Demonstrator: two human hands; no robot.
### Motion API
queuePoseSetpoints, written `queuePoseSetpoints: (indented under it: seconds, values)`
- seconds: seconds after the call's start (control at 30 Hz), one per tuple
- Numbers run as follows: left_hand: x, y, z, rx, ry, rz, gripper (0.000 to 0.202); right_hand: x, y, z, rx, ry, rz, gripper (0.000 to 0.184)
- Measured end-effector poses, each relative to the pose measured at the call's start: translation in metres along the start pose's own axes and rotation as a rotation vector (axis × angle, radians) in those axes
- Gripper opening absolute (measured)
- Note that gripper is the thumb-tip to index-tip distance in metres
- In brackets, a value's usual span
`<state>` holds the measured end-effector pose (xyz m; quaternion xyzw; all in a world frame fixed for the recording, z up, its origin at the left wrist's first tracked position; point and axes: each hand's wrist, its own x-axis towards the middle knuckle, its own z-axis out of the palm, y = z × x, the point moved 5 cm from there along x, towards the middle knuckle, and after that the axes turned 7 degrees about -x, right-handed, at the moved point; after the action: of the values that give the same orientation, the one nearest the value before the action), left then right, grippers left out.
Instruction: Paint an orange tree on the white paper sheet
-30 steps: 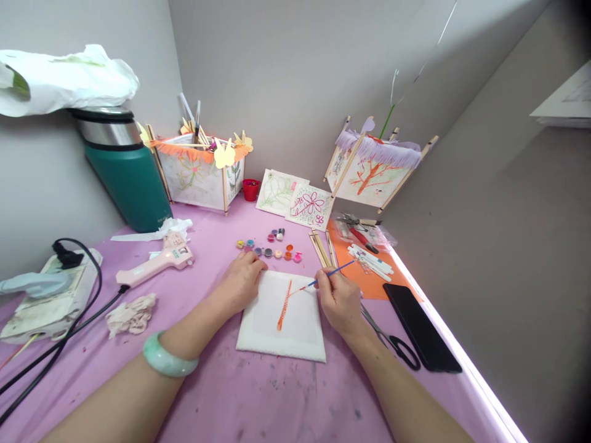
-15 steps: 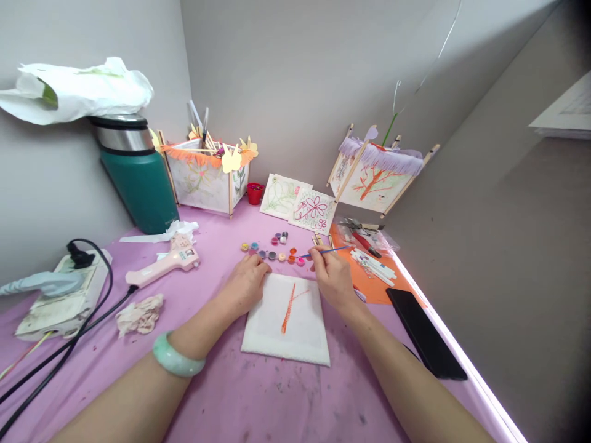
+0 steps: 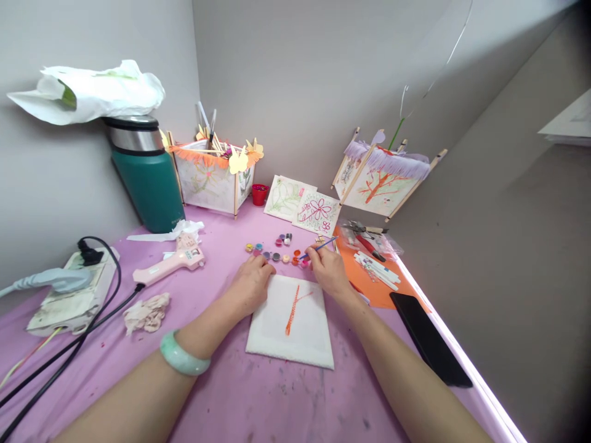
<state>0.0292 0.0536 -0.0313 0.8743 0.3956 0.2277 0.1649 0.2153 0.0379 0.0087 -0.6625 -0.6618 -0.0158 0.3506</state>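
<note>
A thin blue paintbrush (image 3: 329,243) is pinched in my right hand (image 3: 327,271), its lower end down at an orange paint pot (image 3: 296,253). My left hand (image 3: 252,284) rests at the upper left corner of a white fabric panel (image 3: 272,326). Its fingers are bent and close together beside a row of small paint pots (image 3: 276,256); whatever they grip is hidden. On the panel stands an orange painted trunk (image 3: 292,314) with one thin branch to the right. A second little cluster of paint pots (image 3: 282,239) sits behind the row.
Behind lie two drawn panels (image 3: 316,211) and a red cup (image 3: 259,194). Paper lanterns (image 3: 205,184) stand on both sides. To the left are a green bottle (image 3: 150,184), a pink glue gun (image 3: 168,267) and a power strip (image 3: 74,289). A black phone (image 3: 429,338) lies right.
The brush has tilted more upright, and its lower end stays at the orange pots. My left hand stays by the panel corner. The whole view has shifted slightly.
</note>
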Motion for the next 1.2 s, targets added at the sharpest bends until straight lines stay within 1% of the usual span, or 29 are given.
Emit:
queuePoseSetpoints:
  seconds: [0.13,0.23,0.33,0.43,0.63,0.8,1.0,1.2]
  values:
    - [0.000,-0.001,0.001,-0.015,-0.008,-0.004,0.028,-0.015,0.004,-0.021,0.208,0.077,0.082,0.028]
    - [0.001,-0.001,0.001,-0.018,-0.007,-0.002,0.029,-0.034,0.007,-0.032,0.332,0.092,0.156,0.029]
    - [0.001,0.000,0.000,-0.015,-0.002,0.004,0.029,-0.053,0.007,-0.034,0.370,0.085,0.186,0.030]
    - [0.001,0.001,-0.001,-0.007,-0.006,0.005,0.029,-0.063,0.007,-0.029,0.359,0.081,0.180,0.030]
    - [0.001,0.003,-0.003,-0.007,-0.019,-0.023,0.029,-0.064,0.006,-0.025,0.305,0.085,0.138,0.029]
    - [0.001,0.004,-0.004,-0.017,-0.033,-0.030,0.029,-0.064,0.004,-0.025,0.281,0.077,0.135,0.028]
    - [0.001,0.005,-0.004,-0.013,-0.026,-0.017,0.029,-0.063,0.003,-0.023,0.263,0.071,0.132,0.028]
    - [0.001,0.006,-0.005,-0.020,-0.037,-0.021,0.030,-0.064,0.003,-0.022,0.188,0.065,0.106,0.028]
